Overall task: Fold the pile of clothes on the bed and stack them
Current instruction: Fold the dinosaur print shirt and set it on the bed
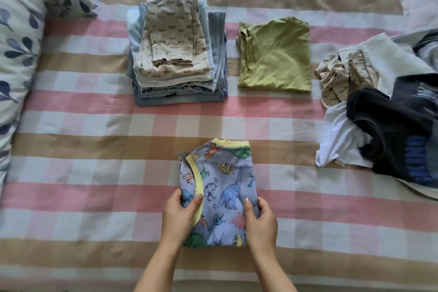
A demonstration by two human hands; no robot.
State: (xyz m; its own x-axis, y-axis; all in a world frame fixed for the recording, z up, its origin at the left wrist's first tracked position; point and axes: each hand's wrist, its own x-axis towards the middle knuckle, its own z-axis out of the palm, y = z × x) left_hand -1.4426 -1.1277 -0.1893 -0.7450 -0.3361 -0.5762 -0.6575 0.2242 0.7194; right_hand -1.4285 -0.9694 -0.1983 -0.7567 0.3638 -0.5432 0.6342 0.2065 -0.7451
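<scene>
Reading across the bed [71, 173] from the leaf-print pillows [21, 42], a tall stack [177, 54] of folded garments stands finished, with beige printed pieces on top of denim. Nearer the person, the left grip [180, 218] pinches the left edge of the dinosaur-print top [225, 185], thumb on the cloth. The right grip [260, 220] is clamped on its right edge in the same way. That top lies flat on the bed as a compact rectangle, so its folding looks complete and only its stacking is left. Right of the stack, a folded green shirt [275, 54] lies alone, seemingly the start of a second stack. At the far right a loose pile [391, 125] of dark, white and beige clothes lies unfolded. I judge the task somewhat past halfway.
</scene>
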